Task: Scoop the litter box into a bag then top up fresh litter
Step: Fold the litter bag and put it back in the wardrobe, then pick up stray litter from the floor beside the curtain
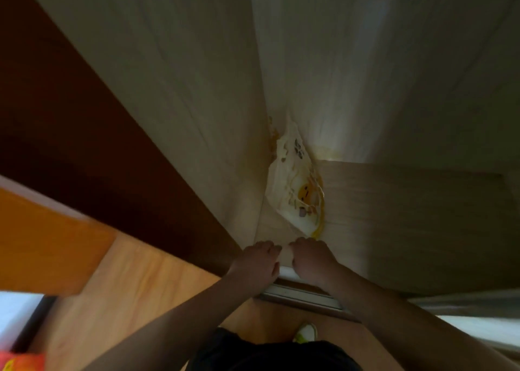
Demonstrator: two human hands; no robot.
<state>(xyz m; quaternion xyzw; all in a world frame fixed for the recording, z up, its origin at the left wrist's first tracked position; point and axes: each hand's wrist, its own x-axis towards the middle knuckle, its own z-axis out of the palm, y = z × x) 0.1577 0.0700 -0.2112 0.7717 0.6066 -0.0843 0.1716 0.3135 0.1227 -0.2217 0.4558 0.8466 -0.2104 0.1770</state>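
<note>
both hands' [254, 261] [312, 258] curled fingers at a blurry bag [295, 185], grip unclear

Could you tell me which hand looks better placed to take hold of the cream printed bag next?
Right, probably. The right hand sits directly below the printed bag's lowest corner, nearly touching its yellow edge; the left hand lies further aside.

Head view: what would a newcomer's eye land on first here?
First the pale bag with yellow print, wedged low between two light panels at the middle of the frame. Just below it the left hand and right hand sit side by side, fingers curled. At far left, an orange surface stands out.
</note>
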